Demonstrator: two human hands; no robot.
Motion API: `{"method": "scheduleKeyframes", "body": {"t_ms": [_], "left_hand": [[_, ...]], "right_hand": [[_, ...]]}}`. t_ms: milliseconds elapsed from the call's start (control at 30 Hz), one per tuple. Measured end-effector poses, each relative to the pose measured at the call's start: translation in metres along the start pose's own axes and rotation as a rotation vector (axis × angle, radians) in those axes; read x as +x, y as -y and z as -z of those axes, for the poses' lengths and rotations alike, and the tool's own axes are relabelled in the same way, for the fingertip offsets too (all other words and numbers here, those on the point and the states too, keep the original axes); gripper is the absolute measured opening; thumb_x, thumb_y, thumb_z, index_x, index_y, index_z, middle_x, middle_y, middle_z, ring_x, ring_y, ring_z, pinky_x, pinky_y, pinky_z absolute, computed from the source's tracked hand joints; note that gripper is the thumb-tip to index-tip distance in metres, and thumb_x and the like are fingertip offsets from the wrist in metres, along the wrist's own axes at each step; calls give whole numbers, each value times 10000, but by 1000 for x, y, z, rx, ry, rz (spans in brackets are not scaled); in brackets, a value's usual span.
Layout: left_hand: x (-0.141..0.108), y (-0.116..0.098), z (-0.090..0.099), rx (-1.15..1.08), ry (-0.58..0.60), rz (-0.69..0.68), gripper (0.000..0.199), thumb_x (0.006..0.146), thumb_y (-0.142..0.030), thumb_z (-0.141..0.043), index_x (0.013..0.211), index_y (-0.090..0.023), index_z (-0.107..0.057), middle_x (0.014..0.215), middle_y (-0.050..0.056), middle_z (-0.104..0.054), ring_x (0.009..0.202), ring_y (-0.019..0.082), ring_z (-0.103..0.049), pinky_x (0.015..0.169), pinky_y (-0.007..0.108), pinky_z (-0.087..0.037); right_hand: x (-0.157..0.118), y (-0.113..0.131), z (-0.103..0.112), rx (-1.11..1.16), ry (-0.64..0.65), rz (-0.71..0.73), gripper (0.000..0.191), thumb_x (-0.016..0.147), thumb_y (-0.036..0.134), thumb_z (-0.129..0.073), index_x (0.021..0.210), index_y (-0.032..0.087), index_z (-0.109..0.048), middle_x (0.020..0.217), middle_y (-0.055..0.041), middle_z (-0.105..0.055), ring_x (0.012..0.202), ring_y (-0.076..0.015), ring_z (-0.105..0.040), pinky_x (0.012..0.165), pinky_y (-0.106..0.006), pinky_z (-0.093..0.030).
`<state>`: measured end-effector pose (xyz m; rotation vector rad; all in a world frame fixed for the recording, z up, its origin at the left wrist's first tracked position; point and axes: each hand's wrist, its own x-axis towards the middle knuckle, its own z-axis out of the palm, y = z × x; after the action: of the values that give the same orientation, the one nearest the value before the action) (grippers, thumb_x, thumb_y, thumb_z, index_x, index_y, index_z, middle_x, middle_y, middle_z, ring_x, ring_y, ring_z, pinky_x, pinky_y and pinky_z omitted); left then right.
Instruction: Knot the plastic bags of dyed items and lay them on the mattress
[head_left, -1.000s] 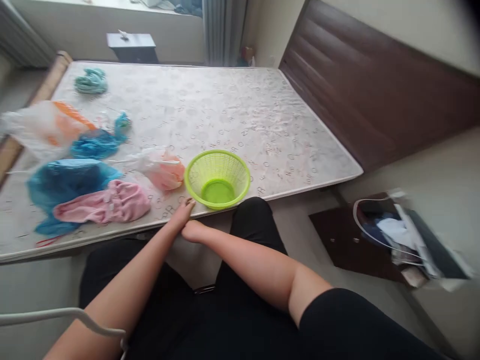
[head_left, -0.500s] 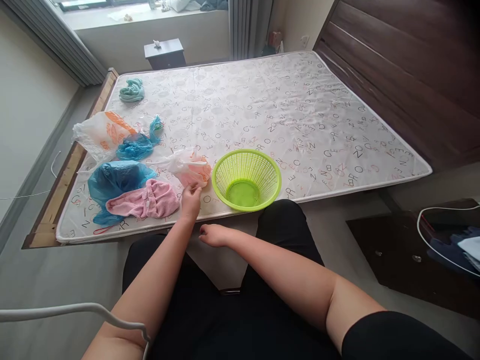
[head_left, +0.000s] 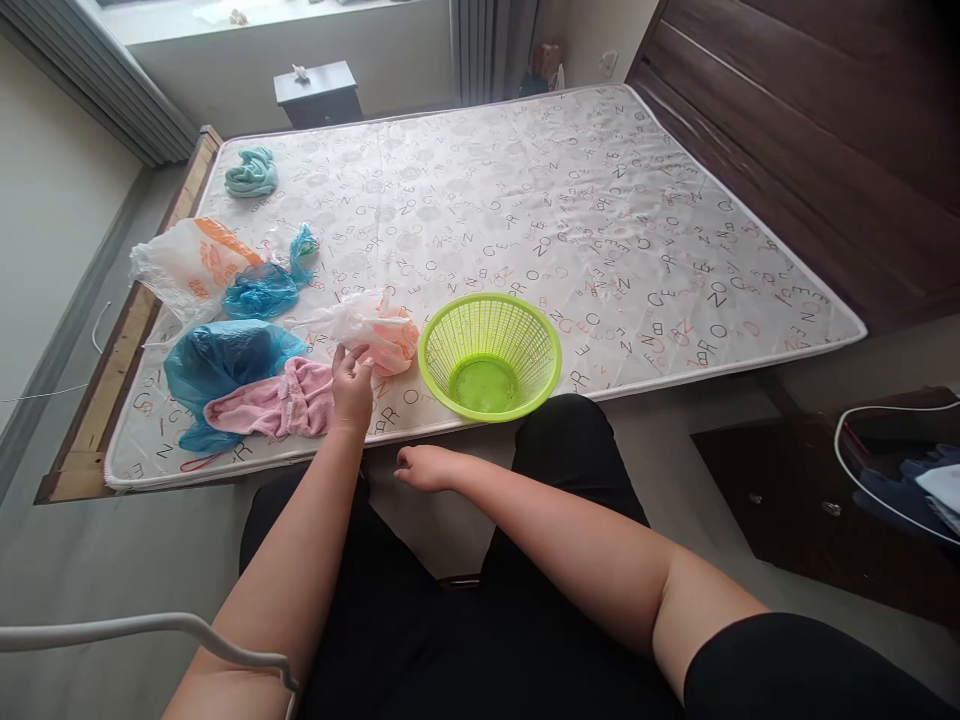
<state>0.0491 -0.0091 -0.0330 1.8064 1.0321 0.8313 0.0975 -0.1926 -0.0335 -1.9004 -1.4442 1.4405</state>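
Note:
My left hand (head_left: 352, 388) is over the mattress's near edge, between a pink towel (head_left: 300, 400) and a white plastic bag with orange print (head_left: 386, 340). Its fingers are slightly apart and nothing shows in them; whether the fingertips touch the bag I cannot tell. Right of the bag stands a lime-green plastic basket (head_left: 489, 385) with nothing in it. My right hand (head_left: 426, 468) hangs loosely curled above my lap, just in front of the mattress edge, and holds nothing visible. A blue plastic bag (head_left: 225, 360) lies partly under the pink towel.
On the mattress (head_left: 600, 230), farther left, are another white-and-orange bag (head_left: 195, 265), a knotted blue bag (head_left: 259, 290) and a rolled green towel (head_left: 252, 173). A small nightstand (head_left: 319, 95) stands behind. A white cable (head_left: 142, 625) crosses by my left arm.
My left hand has moved left, away from the white-and-orange bag beside the basket, and its fingers have spread. My right hand has hardly moved. The view has shifted slightly.

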Motion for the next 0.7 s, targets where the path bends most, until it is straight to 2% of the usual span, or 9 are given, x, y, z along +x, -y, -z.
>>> {"method": "scheduleKeyframes", "body": {"t_ms": [100, 267, 400, 533, 700], "left_hand": [[0, -1, -2, -16, -50, -30, 347, 884, -291, -563, 1164, -166, -725, 1375, 112, -613, 1332, 237, -527, 1186, 377, -352], [-13, -18, 8, -46, -72, -27, 294, 853, -315, -611, 1044, -153, -765, 1196, 111, -711, 1185, 243, -633, 1086, 383, -464], [-31, -28, 27, -61, -93, -20, 309, 825, -374, -657, 998, -140, -761, 1099, 100, -742, 1095, 238, -673, 1056, 389, -494], [-53, -21, 53, -61, -143, -22, 354, 790, -414, -689, 992, -131, -757, 1067, 105, -749, 1095, 245, -676, 1067, 411, -493], [-93, -13, 80, -129, -169, 77, 403, 737, -456, -761, 984, -138, -751, 1017, 101, -758, 986, 250, -712, 989, 430, -546]], "right_hand": [[0, -1, -1, 11, -11, 6, 323, 872, 375, -671, 1128, 182, -704, 1118, -124, -754, 993, -299, -713, 763, -337, -522], [3, -5, -3, 55, -85, 14, 255, 861, 347, -684, 1051, 179, -714, 1061, -103, -760, 940, -269, -702, 753, -315, -505], [4, -8, -1, 81, -147, 15, 220, 905, 353, -617, 1016, 182, -701, 1023, -86, -750, 901, -237, -682, 761, -306, -500], [-1, -9, 3, 151, -227, 5, 202, 890, 347, -621, 1002, 188, -675, 1055, -80, -724, 925, -221, -663, 793, -305, -504], [-9, -10, 5, 286, -292, 8, 151, 870, 284, -612, 982, 193, -655, 998, -50, -718, 903, -197, -650, 802, -291, -512]]}}
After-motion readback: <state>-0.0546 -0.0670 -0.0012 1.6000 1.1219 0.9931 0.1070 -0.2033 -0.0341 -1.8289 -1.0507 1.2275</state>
